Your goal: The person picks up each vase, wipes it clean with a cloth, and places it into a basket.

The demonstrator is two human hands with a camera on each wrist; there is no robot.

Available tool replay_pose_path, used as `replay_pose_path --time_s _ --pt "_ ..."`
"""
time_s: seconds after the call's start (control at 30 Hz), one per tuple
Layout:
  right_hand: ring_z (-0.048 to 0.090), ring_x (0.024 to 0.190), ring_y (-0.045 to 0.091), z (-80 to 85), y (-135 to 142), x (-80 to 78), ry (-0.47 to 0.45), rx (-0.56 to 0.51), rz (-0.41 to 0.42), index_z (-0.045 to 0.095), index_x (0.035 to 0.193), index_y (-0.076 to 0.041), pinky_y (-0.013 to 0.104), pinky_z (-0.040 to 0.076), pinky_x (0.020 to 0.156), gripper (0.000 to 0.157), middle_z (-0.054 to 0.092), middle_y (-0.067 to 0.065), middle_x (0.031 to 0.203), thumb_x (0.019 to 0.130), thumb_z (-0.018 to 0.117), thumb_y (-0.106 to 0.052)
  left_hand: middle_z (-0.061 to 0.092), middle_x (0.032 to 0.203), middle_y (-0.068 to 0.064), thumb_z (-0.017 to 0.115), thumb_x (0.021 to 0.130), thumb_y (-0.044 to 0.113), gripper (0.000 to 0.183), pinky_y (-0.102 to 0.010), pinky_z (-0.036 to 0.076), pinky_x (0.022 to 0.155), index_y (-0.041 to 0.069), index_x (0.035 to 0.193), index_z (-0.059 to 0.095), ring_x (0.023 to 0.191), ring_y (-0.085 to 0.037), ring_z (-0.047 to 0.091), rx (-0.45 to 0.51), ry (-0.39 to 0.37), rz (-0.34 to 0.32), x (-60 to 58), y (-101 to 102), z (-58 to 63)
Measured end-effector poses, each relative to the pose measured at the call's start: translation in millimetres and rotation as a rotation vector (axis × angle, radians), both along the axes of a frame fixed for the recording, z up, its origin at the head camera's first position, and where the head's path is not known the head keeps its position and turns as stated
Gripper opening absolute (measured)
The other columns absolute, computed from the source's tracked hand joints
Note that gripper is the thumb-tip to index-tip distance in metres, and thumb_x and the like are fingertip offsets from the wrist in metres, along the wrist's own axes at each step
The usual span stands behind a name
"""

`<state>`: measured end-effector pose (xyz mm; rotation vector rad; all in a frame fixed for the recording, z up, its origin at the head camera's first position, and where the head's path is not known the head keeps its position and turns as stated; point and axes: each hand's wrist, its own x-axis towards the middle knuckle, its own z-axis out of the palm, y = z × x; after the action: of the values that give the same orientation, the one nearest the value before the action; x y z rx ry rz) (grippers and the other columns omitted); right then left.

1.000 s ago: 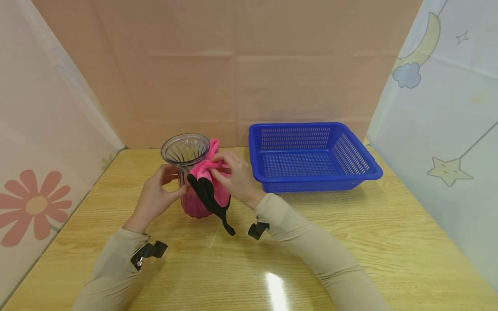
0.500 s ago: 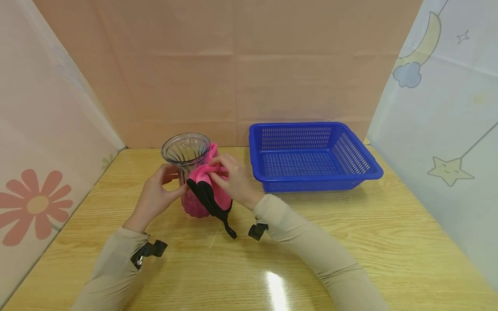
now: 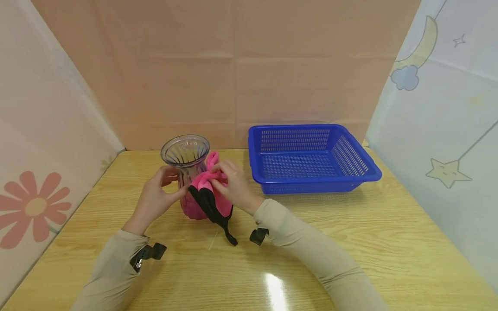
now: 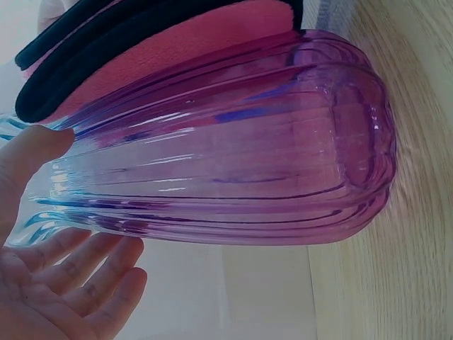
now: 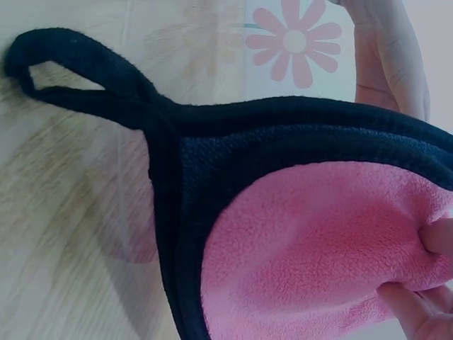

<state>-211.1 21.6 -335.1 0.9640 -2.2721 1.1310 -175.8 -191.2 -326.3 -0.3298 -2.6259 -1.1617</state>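
A fluted glass vase (image 3: 191, 207), clear at the flared top and purple-pink below, stands upright on the table. My left hand (image 3: 154, 194) holds it below the rim, thumb on one side and fingers round the other; the left wrist view shows the thumb touching the glass. Between thumb and fingers, my right hand (image 3: 235, 185) pinches a bunched pink cloth (image 5: 304, 241) with black edging. The cloth lies against the vase's right side, and its black hanging loop (image 5: 78, 67) dangles toward the tabletop. Part of the vase is hidden behind the cloth.
To the right rear stands a blue perforated plastic basket (image 3: 307, 178). The wooden table (image 3: 218, 276) meets an orange backdrop (image 3: 233, 77) behind and printed sheets on both sides. A thin pale strip (image 3: 213, 240) lies in front of the vase.
My right hand has moved a little down along the vase's side with the cloth, and the loop hangs lower. The left hand keeps its hold on the vase.
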Motion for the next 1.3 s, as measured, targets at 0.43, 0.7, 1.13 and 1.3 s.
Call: replay_pose_path --time_s 0.43,0.7,1.13,1.3 --pt "0.055 0.087 0.022 -13.9 3 -1.3 0.03 0.037 0.002 0.056 0.092 -0.002 0.034 0.054 0.075 0.016 0.06 0.012 0.091 0.082 0.068 -0.004 0.055 0.125 -0.022 0.071 0.082 0.025 0.057 -0.054 0.045 0.099 0.001 0.126 0.044 0.114 -0.039 0.055 -0.008 -0.002 0.008 0.2 1 -0.7" --pt "0.052 0.088 0.022 -21.3 4 -0.8 0.017 0.025 -0.011 0.053 0.09 -0.003 0.029 0.049 0.074 0.017 0.058 0.011 0.091 0.082 0.068 -0.003 0.054 0.127 -0.023 0.069 0.083 0.03 0.06 -0.054 0.044 0.099 0.0 0.128 0.043 0.115 -0.039 0.055 -0.008 -0.013 0.013 0.7 2 1.4" --pt "0.047 0.081 0.019 -27.8 5 1.2 -0.029 0.048 0.0 0.052 0.09 -0.003 0.021 0.041 0.067 0.018 0.053 0.011 0.087 0.081 0.068 -0.002 0.055 0.126 -0.023 0.07 0.083 0.031 0.06 -0.054 0.044 0.099 0.0 0.128 0.044 0.114 -0.039 0.055 -0.005 -0.014 0.014 0.4 1 1.3" --pt "0.046 0.078 0.018 -28.9 5 0.4 -0.031 0.063 0.0 0.052 0.09 -0.003 0.019 0.037 0.064 0.018 0.052 0.011 0.085 0.081 0.068 -0.001 0.055 0.126 -0.023 0.07 0.083 0.031 0.06 -0.054 0.044 0.1 0.0 0.128 0.043 0.115 -0.039 0.055 -0.001 -0.018 0.01 0.4 1 1.4"
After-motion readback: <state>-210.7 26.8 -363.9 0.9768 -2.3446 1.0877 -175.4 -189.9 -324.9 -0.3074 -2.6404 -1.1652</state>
